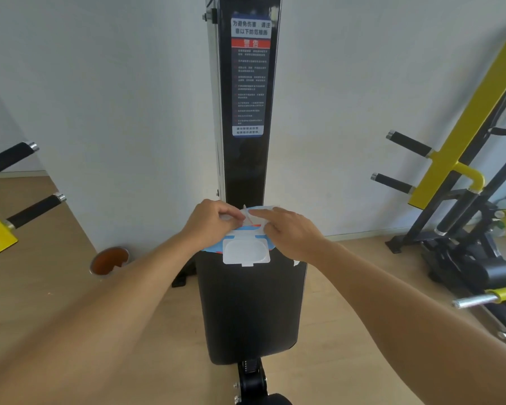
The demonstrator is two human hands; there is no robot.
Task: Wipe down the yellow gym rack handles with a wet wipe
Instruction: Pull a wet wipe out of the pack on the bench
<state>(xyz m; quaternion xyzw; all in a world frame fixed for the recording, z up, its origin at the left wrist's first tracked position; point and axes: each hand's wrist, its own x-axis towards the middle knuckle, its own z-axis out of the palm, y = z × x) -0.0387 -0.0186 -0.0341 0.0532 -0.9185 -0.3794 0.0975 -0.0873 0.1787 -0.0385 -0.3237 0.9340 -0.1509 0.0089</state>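
Wet wipe pack [240, 244] propped flat on the black padded seat [246, 311], lid flap [246, 252] folded open toward the viewer for access. Above the pack, both arms outstretched: left hand [214, 222] pinching a wipe [250, 219] at the opening, right hand [289, 232] pressing the pack steady. Beyond, right of the pack, yellow rack handles [468, 176], unwiped.

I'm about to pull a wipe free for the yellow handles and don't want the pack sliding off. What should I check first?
1. Wipe pack resting on the black bench pad: ok.
2. Pack's white flap open: ok.
3. Left hand pinching a wipe: ok.
4. Right hand pressing on the pack: ok.
5. Wipe moist: cannot tell.
6. Yellow handle unobstructed: ok.
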